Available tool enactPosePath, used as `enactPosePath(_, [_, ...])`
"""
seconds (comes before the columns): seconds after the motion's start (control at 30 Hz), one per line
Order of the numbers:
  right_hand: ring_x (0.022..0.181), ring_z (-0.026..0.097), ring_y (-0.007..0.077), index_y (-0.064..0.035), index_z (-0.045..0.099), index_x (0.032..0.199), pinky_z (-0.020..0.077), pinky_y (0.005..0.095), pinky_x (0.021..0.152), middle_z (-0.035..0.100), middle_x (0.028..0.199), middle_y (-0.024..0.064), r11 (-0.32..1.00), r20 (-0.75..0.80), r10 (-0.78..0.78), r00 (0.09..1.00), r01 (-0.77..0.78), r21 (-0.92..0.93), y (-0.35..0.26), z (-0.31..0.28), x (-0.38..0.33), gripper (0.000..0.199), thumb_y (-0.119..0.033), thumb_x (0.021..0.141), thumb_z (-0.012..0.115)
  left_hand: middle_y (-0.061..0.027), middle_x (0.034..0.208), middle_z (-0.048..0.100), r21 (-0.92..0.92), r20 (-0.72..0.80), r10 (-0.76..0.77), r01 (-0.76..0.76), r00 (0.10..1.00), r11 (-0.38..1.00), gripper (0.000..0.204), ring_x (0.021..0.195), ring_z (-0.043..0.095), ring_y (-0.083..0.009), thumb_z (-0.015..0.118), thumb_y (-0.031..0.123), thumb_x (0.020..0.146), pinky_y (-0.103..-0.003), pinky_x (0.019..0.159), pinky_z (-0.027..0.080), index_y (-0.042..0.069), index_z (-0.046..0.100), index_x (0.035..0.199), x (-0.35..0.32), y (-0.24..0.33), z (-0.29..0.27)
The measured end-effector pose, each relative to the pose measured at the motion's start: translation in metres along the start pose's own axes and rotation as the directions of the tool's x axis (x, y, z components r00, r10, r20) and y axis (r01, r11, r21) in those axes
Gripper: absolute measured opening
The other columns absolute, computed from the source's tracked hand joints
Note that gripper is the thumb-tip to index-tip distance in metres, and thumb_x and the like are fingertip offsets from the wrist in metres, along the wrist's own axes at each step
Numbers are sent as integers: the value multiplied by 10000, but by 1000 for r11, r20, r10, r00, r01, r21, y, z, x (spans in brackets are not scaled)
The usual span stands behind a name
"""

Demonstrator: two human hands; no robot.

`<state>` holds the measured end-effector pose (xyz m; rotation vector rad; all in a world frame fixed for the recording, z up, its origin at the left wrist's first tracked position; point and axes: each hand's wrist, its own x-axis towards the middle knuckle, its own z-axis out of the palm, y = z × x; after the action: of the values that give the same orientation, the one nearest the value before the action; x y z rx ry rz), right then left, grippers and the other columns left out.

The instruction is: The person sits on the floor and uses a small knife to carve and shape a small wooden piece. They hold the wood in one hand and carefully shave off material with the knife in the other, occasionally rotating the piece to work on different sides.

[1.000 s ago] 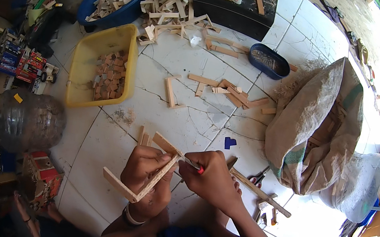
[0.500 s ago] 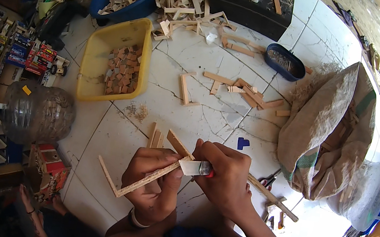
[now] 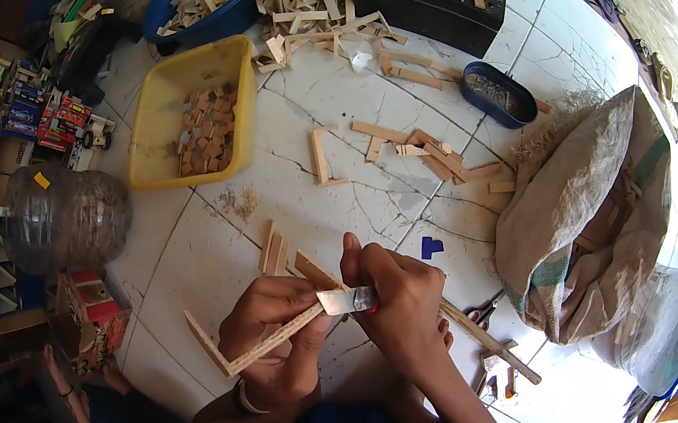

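My left hand [image 3: 268, 312] is closed around a thin wooden frame [image 3: 269, 350], made of strips joined at angles into an open U shape. In my right hand [image 3: 403, 301] is a knife with a broad flat metal blade [image 3: 336, 302]; a little red shows beside the fist, and the rest of the handle is hidden. The blade lies against the frame's corner, close to my left fingertips. My right thumb sticks up, away from the knife. Just beyond my left hand, short wooden strips [image 3: 274, 253] rest on the tiled floor.
A yellow basin [image 3: 249, 129] of small wooden blocks stands left, a blue basin [image 3: 153, 17] of wood pieces behind it. Loose strips [image 3: 446, 160] lie mid-floor. A sack [image 3: 551, 202] stands right, near scissors [image 3: 480, 314] and a long stick [image 3: 504, 350]. A black box [image 3: 426, 13] is at the back.
The frame has tilted, its free near end shifting slightly right and lower. My right thumb has lifted. The blade remains at the corner; the whole view has shifted a little.
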<state>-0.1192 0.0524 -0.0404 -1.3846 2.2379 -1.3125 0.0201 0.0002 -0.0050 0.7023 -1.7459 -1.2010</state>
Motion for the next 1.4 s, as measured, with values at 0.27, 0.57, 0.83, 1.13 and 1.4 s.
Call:
enactPosePath(0.27, [407, 505, 268, -55, 549, 634, 403, 387, 447, 491, 499, 116, 994, -71, -109, 992, 109, 1, 17, -9, 6, 358, -103, 934, 738, -212, 1011, 634, 61, 51, 69, -72, 996, 995, 148, 946, 650, -246, 652, 28, 948, -348, 866, 529, -55, 604, 1060, -1, 12, -9])
enactPosePath(0.57, [468, 484, 410, -12, 540, 655, 397, 412, 471, 490, 517, 201, 921, -127, 379, 916, -387, -42, 63, -2, -30, 396, -181, 944, 751, -187, 1028, 622, 30, -167, -79, 85, 983, 996, 181, 895, 641, -225, 663, -38, 921, -325, 820, 538, -72, 575, 1076, 4, 9, -25])
enactPosePath(0.83, [538, 595, 304, -51, 633, 896, 453, 369, 537, 550, 576, 124, 942, 185, 203, 961, -244, 230, 27, -15, -11, 306, -239, 828, 864, -137, 1029, 616, -107, -35, -151, 147, 988, 983, 151, 937, 621, -177, 651, -59, 943, -299, 871, 506, -64, 595, 1083, 10, 9, -21])
enactPosePath(1.13, [838, 634, 185, -55, 708, 1292, 527, 306, 683, 662, 1137, 146, 793, 197, -164, 967, 10, 609, 9, -6, -7, 603, -110, 719, 890, -97, 1087, 642, -181, 29, -408, 406, 912, 896, 262, 990, 597, -159, 678, 84, 968, -315, 894, 473, -50, 584, 1173, 1, 14, -16])
enactPosePath(1.4, [1108, 727, 305, 17, 691, 1274, 629, 355, 874, 681, 1258, 216, 763, 206, -162, 965, -10, 646, 5, 7, -14, 646, 216, 662, 636, -118, 1156, 653, -283, 24, -473, 460, 881, 842, 293, 1068, 592, -156, 657, 98, 995, -310, 994, 435, -58, 565, 1226, 0, 6, -14])
